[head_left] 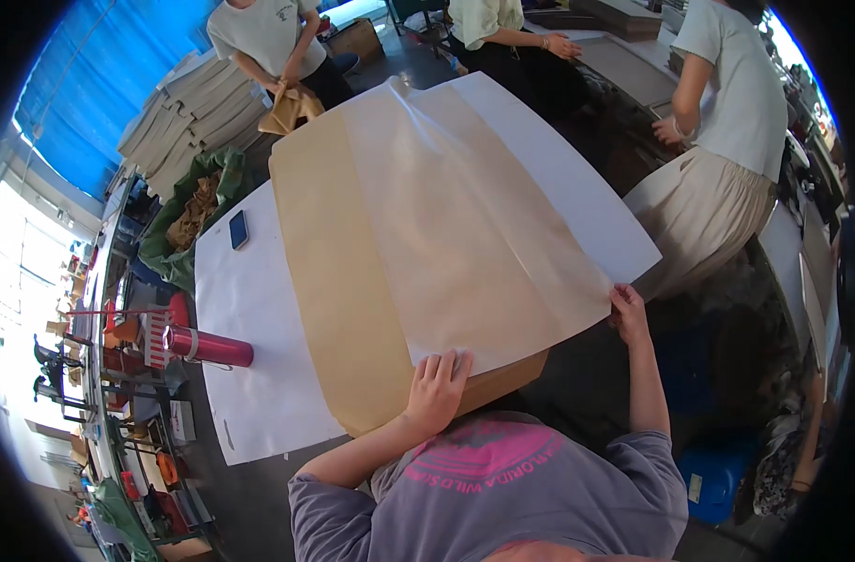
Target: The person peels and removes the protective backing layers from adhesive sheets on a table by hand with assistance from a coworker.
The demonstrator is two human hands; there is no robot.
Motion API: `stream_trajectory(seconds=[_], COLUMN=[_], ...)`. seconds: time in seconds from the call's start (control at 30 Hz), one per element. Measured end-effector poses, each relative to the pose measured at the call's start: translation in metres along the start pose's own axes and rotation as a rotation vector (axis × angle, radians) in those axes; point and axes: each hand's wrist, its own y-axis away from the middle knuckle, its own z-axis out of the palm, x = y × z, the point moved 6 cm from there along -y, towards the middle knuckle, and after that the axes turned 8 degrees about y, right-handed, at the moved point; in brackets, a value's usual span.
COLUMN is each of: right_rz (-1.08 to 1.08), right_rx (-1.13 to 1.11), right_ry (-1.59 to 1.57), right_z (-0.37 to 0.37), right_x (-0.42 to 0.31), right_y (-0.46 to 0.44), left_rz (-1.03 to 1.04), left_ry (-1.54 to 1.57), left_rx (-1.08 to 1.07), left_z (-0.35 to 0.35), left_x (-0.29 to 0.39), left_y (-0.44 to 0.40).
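A large, slightly shiny beige paper sheet (474,225) lies across the table, wrinkled at its far end. Under its left side shows a darker tan sheet (326,262). My right hand (629,314) pinches the beige sheet's near right corner between thumb and fingers. At the near edge, my left hand (437,389) has its fingers curled over the sheet's left corner. Below that edge hangs a brown sheet-like layer (507,382), partly hidden by my left hand and the paper.
The white tabletop (259,403) carries a pink bottle (212,347) on its side and a phone (238,229). Left of it stands a green sack (165,248) of crumpled brown paper. Several people work beyond the table; one (727,112) stands close at the right. A blue stool (713,482) is at lower right.
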Motion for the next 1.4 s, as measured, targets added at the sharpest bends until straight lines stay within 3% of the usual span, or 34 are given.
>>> stream_trajectory(seconds=[0.13,0.33,0.57,0.83,1.03,1.13,1.23,1.3,1.33,1.37,1.4], right_rz=[-0.016,0.255,0.343,0.353,0.158,0.091,-0.654,-0.810,-0.779,-0.747,-0.835], right_rx=[-0.057,-0.087,0.086,0.443,0.314,0.619,0.819,0.355,0.193,0.035,0.020], right_ry=[-0.242,-0.549,-0.757,-1.120,-0.611,-0.312,0.583,0.775,0.703,0.628,0.740], right_z=[-0.008,-0.003,-0.015,-0.001,-0.012,-0.016,0.029,0.077,0.097,0.116,0.129], right_x=[0.025,0.018,0.057,0.027,0.033,0.025,-0.057,-0.079,-0.079,-0.079,-0.089], right_y=[-0.015,-0.007,-0.028,0.003,0.000,0.023,0.085,0.106,0.115,0.122,0.133], left_rz=[-0.004,-0.008,0.019,0.058,0.047,0.047,0.048,0.051,0.056,0.063,0.061], left_ry=[0.024,0.048,0.047,-0.023,-0.037,-0.031,-0.025,-0.031,-0.041,-0.051,-0.047], left_rx=[-0.013,-0.012,-0.023,-0.031,-0.002,-0.003,-0.023,-0.038,-0.044,-0.047,-0.042], left_z=[0.004,0.004,0.006,0.008,0.012,0.012,0.012,0.012,0.012,0.012,0.011], left_x=[-0.002,-0.001,0.012,0.033,0.036,0.037,0.039,0.040,0.040,0.041,0.042], left_y=[0.002,0.001,-0.006,-0.019,-0.018,-0.020,-0.020,-0.020,-0.021,-0.022,-0.023])
